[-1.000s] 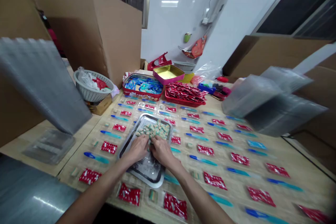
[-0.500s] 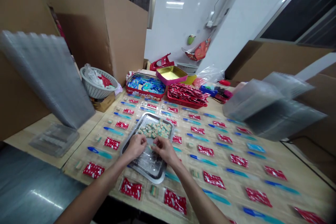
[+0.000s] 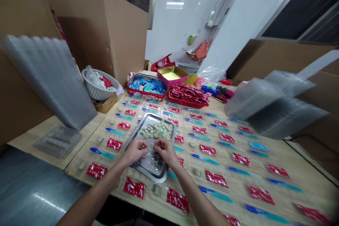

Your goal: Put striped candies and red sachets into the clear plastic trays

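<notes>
A metal tray (image 3: 150, 167) lies at a slant on the table, with a pile of small cream-and-green striped pieces (image 3: 156, 130) in its far half. Both hands are over its near half, just short of the pile. My left hand (image 3: 135, 152) has its fingers curled together; whatever may be in them is hidden. The fingers of my right hand (image 3: 166, 151) are pinched, and a small pale-green piece shows by their tips, blurred. Around the tray, clear plastic trays hold red spotted packets (image 3: 134, 188), blue-and-turquoise pens (image 3: 102, 153) and small striped blocks (image 3: 157, 190).
At the back stand a tin of blue pens (image 3: 147, 95), a red basket of red packets (image 3: 188, 95) and a pink-and-gold tin (image 3: 173, 75). Stacked clear trays (image 3: 53, 77) lean at left; more stacks (image 3: 275, 106) are at right. A grey basket (image 3: 99, 88) sits near cardboard boxes (image 3: 127, 31).
My two hands stay over the tray, their fingers shifting slightly. The whole view has moved a little; the tray and pile look the same.
</notes>
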A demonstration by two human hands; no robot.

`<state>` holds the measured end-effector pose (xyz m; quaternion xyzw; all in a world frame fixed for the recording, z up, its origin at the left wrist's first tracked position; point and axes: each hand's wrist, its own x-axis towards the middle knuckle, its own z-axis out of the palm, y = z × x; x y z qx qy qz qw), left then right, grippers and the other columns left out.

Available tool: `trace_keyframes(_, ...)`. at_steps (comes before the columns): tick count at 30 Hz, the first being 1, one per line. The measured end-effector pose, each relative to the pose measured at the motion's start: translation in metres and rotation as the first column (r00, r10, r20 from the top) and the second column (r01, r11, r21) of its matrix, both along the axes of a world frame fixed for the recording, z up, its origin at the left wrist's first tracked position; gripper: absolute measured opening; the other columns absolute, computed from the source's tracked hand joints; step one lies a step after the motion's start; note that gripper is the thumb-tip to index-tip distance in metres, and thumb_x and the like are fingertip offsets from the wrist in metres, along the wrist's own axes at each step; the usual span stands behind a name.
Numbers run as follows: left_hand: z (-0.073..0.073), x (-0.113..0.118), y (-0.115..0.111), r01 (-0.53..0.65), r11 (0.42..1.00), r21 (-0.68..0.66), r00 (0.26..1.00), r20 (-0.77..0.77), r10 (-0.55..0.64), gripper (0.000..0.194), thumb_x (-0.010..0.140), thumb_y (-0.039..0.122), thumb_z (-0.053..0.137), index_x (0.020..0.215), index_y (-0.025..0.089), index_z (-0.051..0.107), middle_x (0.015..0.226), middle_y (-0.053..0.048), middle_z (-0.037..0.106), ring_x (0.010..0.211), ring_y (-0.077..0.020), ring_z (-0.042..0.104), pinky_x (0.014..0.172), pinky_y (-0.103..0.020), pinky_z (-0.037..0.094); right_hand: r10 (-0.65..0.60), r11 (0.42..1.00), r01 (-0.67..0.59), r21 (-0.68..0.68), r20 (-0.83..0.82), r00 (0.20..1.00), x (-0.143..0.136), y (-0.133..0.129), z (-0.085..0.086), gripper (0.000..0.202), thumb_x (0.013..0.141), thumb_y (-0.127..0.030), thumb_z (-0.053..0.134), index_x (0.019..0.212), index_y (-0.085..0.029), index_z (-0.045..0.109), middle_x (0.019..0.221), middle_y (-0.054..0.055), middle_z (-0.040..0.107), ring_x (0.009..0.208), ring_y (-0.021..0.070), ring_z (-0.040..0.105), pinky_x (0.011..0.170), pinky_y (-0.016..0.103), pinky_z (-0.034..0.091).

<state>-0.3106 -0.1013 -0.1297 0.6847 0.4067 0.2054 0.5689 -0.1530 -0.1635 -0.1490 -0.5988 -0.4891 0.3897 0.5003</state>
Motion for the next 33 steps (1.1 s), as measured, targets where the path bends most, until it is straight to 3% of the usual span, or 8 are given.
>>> trace_keyframes(2,0.000,-0.002,-0.003,0.079,0.975,0.207,0.994,-0.088,-0.062,0.024,0.066,0.013,0.055,0.088,0.015,0.061,0.067,0.000,0.061,0.063,-0.0146,0.058,0.059,-0.025,0.044,0.020,1.000,-0.020,0.005,0.050,0.999,-0.003,-0.002,-0.001,0.004,0.065,-0.017,0.054,0.068,-0.015,0.056,0.056,-0.004,0.051,0.052,0.0106,0.047,0.050,0.020,0.035)
trace_keyframes(4,0.000,-0.004,-0.007,0.150,0.905,0.397,0.979,-0.190,-0.079,0.035,0.069,0.011,0.050,0.102,0.017,0.059,0.072,0.000,0.063,0.068,-0.0153,0.058,0.064,-0.025,0.043,0.047,0.998,-0.051,0.028,0.119,0.992,-0.007,-0.005,0.000,0.007,0.066,-0.014,0.051,0.066,-0.015,0.058,0.058,-0.003,0.053,0.055,0.0113,0.049,0.053,0.021,0.037)
trace_keyframes(7,-0.002,-0.006,-0.010,0.242,0.830,0.503,0.948,-0.306,-0.091,0.029,0.072,0.010,0.048,0.096,0.018,0.063,0.077,-0.003,0.064,0.074,-0.0169,0.058,0.068,-0.027,0.041,0.073,0.995,-0.086,0.049,0.221,0.973,-0.013,-0.010,0.002,0.014,0.066,-0.009,0.048,0.066,-0.015,0.060,0.062,-0.001,0.057,0.061,0.0127,0.052,0.058,0.022,0.039)
trace_keyframes(13,0.005,-0.008,-0.015,0.327,0.757,0.566,0.917,-0.383,-0.109,0.017,0.075,0.012,0.048,0.074,0.017,0.064,0.076,-0.004,0.061,0.070,-0.0163,0.055,0.064,-0.026,0.037,0.029,1.000,-0.021,-0.021,0.470,0.882,0.004,-0.017,0.011,0.022,0.068,-0.005,0.050,0.082,-0.016,0.063,0.071,0.001,0.059,0.065,0.0136,0.054,0.061,0.023,0.040)
trace_keyframes(21,0.003,-0.002,-0.015,0.341,0.780,0.525,0.921,-0.352,-0.166,0.020,0.078,0.014,0.047,0.081,0.018,0.067,0.081,-0.005,0.068,0.077,-0.0184,0.059,0.070,-0.026,0.039,0.106,0.993,-0.024,-0.113,0.802,0.588,0.007,-0.020,0.021,0.017,0.077,-0.007,0.046,0.079,-0.016,0.060,0.086,0.006,0.057,0.083,0.0174,0.053,0.072,0.025,0.038)
trace_keyframes(27,0.002,-0.002,-0.015,0.333,0.783,0.525,0.928,-0.330,-0.173,0.018,0.077,0.013,0.048,0.079,0.017,0.066,0.077,-0.004,0.066,0.072,-0.0161,0.058,0.067,-0.024,0.039,0.152,0.987,-0.036,-0.155,0.854,0.498,0.001,-0.021,0.023,0.017,0.077,-0.004,0.045,0.082,-0.014,0.057,0.087,0.010,0.059,0.084,0.0204,0.054,0.070,0.027,0.035)
trace_keyframes(30,0.002,-0.002,-0.018,0.327,0.804,0.497,0.924,-0.346,-0.162,0.016,0.076,0.014,0.049,0.077,0.017,0.065,0.072,-0.002,0.065,0.068,-0.0150,0.056,0.064,-0.024,0.038,0.156,0.986,-0.036,-0.160,0.842,0.516,0.002,-0.023,0.022,0.016,0.077,-0.005,0.045,0.084,-0.015,0.055,0.082,0.008,0.061,0.078,0.0195,0.055,0.067,0.026,0.033)
trace_keyframes(33,0.003,-0.002,-0.020,0.338,0.807,0.484,0.919,-0.355,-0.172,0.016,0.075,0.013,0.048,0.075,0.018,0.063,0.070,-0.001,0.063,0.066,-0.0147,0.055,0.063,-0.024,0.038,0.097,0.995,-0.056,-0.080,0.756,0.647,0.000,-0.022,0.018,0.015,0.079,-0.006,0.044,0.082,-0.017,0.054,0.078,0.004,0.059,0.074,0.0163,0.054,0.064,0.024,0.033)
